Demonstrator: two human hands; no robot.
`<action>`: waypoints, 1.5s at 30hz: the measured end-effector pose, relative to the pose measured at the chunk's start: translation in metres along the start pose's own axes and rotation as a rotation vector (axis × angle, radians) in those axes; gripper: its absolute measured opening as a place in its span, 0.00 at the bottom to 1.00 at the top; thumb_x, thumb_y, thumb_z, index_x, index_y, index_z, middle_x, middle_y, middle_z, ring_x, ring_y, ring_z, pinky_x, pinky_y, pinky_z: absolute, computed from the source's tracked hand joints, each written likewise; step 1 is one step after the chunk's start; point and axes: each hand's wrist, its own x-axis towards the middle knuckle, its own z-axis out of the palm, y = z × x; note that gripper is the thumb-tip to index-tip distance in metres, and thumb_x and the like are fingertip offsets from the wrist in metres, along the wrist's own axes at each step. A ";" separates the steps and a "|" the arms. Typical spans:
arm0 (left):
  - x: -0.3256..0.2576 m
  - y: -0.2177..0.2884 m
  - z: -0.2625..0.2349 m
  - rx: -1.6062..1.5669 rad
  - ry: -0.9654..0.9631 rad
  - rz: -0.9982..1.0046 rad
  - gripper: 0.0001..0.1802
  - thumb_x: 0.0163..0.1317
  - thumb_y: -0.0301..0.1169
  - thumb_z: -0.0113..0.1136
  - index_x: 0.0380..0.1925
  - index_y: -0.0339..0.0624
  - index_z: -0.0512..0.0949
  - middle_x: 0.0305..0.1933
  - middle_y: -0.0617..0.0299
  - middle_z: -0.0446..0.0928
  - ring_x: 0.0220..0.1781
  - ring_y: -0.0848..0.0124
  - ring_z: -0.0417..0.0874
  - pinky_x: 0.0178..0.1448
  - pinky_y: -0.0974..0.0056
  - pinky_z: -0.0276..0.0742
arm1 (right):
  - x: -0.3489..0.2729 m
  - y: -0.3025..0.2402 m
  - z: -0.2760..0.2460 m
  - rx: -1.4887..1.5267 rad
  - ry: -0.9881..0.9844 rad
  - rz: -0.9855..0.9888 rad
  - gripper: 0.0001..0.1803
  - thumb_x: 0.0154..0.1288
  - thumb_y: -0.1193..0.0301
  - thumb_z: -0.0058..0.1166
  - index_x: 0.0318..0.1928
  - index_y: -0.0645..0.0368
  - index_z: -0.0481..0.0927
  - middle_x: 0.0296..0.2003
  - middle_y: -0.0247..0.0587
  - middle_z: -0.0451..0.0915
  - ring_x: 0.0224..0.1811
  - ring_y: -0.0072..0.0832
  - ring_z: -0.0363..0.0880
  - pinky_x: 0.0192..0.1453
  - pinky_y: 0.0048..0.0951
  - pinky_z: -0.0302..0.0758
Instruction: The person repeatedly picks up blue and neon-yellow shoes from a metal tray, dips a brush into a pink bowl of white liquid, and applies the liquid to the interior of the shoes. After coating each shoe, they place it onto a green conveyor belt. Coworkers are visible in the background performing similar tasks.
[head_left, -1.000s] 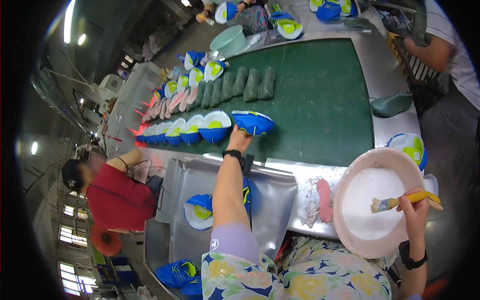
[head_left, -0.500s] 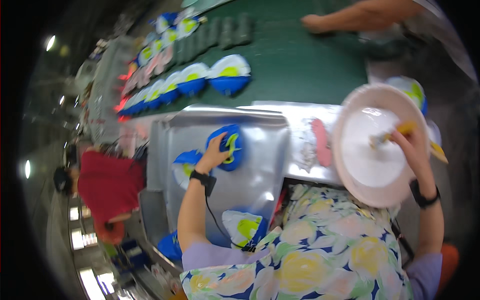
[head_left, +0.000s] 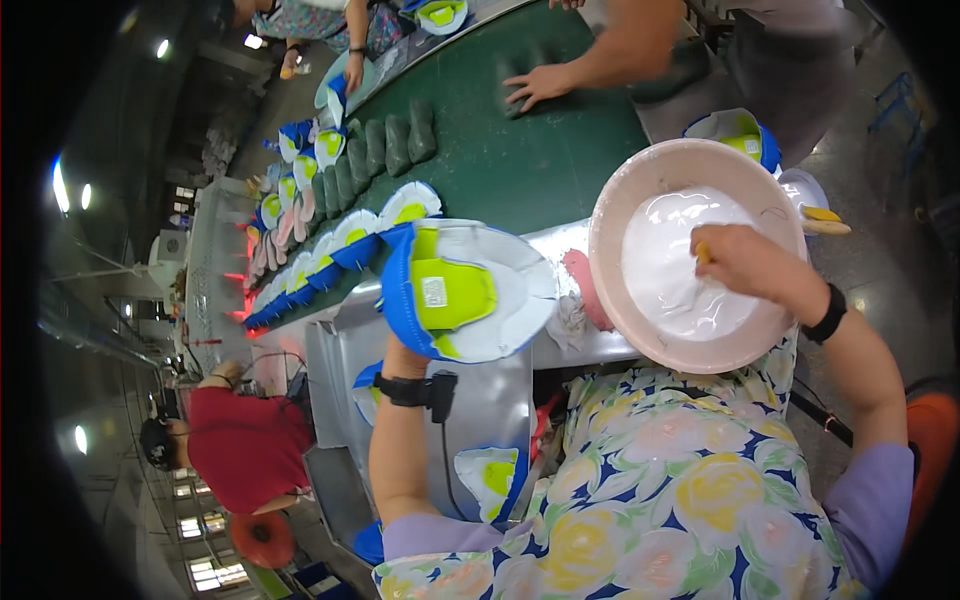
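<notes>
My left hand holds up a shoe upper, blue and white with a bright yellow-green lining and a small white label. Most of its fingers are hidden behind the upper. My right hand is closed on a brush, whose yellow handle end pokes out of the fist. The rest of the brush is hidden by the hand. It is over the white liquid inside a pale pink basin. A pink insole-shaped piece lies left of the basin.
Rows of similar uppers, grey-black foot-shaped pieces and pink pieces lie on the green belt. A co-worker's hand reaches over the belt. More uppers sit in the metal tray. A person in red is at left.
My left hand has lifted the upper out of the metal tray and turned its lining into view. My right hand has moved lower over the liquid. The co-worker's hand has shifted left over the belt.
</notes>
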 end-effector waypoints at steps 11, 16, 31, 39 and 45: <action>0.065 -0.035 0.145 0.092 -0.310 -0.065 0.26 0.70 0.34 0.54 0.66 0.40 0.65 0.61 0.56 0.75 0.58 0.61 0.80 0.61 0.56 0.79 | 0.001 -0.025 -0.082 0.370 0.541 -0.285 0.12 0.63 0.68 0.62 0.41 0.61 0.76 0.30 0.47 0.83 0.31 0.36 0.83 0.37 0.29 0.77; 0.070 -0.052 0.159 0.108 -0.218 0.037 0.26 0.70 0.34 0.54 0.66 0.40 0.65 0.60 0.56 0.76 0.58 0.62 0.80 0.61 0.56 0.79 | -0.010 -0.017 -0.066 0.430 0.657 -0.011 0.16 0.62 0.63 0.65 0.37 0.65 0.77 0.25 0.43 0.82 0.27 0.29 0.81 0.33 0.26 0.76; 0.072 -0.091 0.159 0.194 0.135 0.432 0.25 0.71 0.35 0.53 0.66 0.42 0.66 0.60 0.56 0.76 0.57 0.64 0.81 0.61 0.56 0.79 | -0.010 -0.041 -0.023 0.958 0.548 0.239 0.17 0.64 0.64 0.64 0.40 0.67 0.78 0.30 0.39 0.81 0.27 0.21 0.81 0.32 0.20 0.77; 0.076 -0.043 0.135 0.069 -0.027 0.160 0.24 0.71 0.36 0.53 0.65 0.42 0.67 0.59 0.56 0.76 0.57 0.65 0.81 0.60 0.56 0.79 | -0.029 -0.029 -0.041 0.706 0.762 -0.137 0.12 0.60 0.72 0.68 0.40 0.62 0.79 0.32 0.38 0.84 0.32 0.22 0.82 0.36 0.23 0.76; 0.043 -0.062 0.174 -0.184 -0.394 -0.294 0.26 0.70 0.44 0.54 0.63 0.42 0.70 0.62 0.53 0.75 0.61 0.61 0.79 0.63 0.54 0.78 | -0.035 -0.023 -0.038 0.466 0.760 -0.485 0.12 0.59 0.73 0.67 0.42 0.57 0.79 0.41 0.39 0.84 0.42 0.36 0.83 0.47 0.29 0.78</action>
